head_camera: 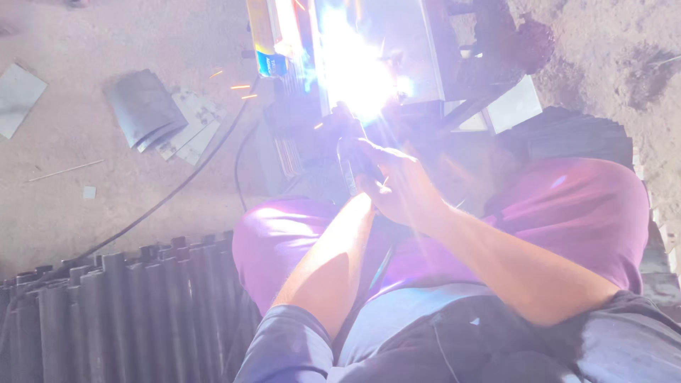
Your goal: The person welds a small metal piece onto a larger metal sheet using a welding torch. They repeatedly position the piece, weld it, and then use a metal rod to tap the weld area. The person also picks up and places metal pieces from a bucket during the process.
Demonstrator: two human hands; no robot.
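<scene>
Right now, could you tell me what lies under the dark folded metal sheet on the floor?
Under the dark folded metal sheet lie pale flat metal plates, partly sticking out; how many is hidden.

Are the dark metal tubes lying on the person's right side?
No, the dark metal tubes lie on the left side, beside the left arm.

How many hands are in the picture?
2. The right hand sits mid-frame, gripping a dark handle below the bright welding glare. The left hand is beside it, nearer the glare and partly washed out.
</scene>
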